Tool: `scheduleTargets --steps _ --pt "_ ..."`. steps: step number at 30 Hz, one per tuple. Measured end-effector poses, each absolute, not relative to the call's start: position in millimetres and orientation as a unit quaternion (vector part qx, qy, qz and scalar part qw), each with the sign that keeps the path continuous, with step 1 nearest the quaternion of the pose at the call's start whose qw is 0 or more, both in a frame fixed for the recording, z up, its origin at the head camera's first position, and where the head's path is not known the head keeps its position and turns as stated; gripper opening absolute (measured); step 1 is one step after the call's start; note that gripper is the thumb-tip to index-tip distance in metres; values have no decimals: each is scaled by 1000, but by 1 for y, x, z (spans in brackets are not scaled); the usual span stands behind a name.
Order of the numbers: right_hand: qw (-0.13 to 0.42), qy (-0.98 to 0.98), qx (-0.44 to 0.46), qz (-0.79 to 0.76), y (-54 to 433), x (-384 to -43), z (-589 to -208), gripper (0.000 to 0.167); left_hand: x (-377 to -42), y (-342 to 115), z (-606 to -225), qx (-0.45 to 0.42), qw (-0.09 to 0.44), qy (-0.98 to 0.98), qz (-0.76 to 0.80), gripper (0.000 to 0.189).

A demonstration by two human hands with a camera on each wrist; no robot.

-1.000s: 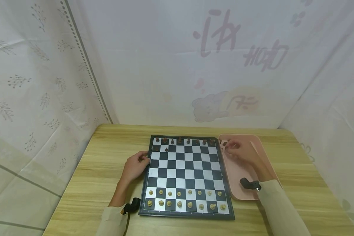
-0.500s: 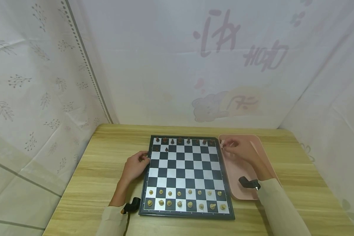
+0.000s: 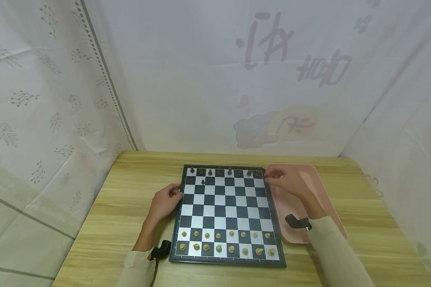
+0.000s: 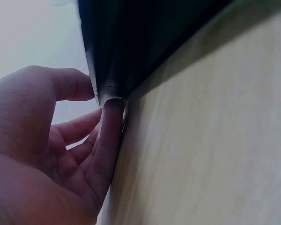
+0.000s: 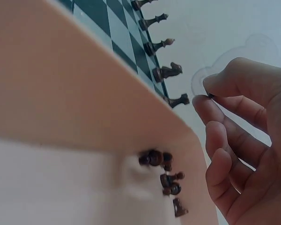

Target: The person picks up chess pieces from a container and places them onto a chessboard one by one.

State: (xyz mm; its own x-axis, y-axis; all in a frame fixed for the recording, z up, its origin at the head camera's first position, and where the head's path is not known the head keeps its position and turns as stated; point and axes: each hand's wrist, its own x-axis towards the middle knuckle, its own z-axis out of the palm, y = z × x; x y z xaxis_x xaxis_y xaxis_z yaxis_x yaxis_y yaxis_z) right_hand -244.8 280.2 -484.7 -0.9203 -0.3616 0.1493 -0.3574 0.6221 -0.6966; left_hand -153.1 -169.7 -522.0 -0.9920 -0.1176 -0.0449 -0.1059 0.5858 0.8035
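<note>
My left hand (image 3: 166, 201) holds the left edge of the chessboard (image 3: 219, 199); in the left wrist view the thumb meets the top rim and the fingertips sit at its lower side. My right hand (image 3: 286, 181) is over the far end of the pink tray (image 3: 286, 211), beside the board's far right corner. Thumb and forefinger pinch a small dark chess piece (image 5: 210, 95), mostly hidden by the fingertips. Dark pieces line the far row, and a dark pawn (image 3: 202, 182) stands in the row before it, beside another dark piece (image 3: 191, 180).
Pale chess pieces (image 3: 231, 249) fill the two near rows. Several dark pieces (image 5: 172, 178) lie loose in the tray, seen in the right wrist view. The wooden table (image 3: 136, 175) borders a patterned cloth wall (image 3: 186, 99) behind and at the sides.
My right hand has moved left from inside the tray to the board's far right corner, a small dark piece now between its fingertips. The left hand has stayed in place.
</note>
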Motion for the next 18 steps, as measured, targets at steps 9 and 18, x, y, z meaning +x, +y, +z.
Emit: scheduleTargets --steps 9,18 --pt "21 900 -199 -388 262 -245 -479 12 -153 -170 -523 59 7 -890 -452 41" --pt "36 901 -194 -386 239 -247 -481 11 -152 -169 -521 60 6 -890 -451 41"
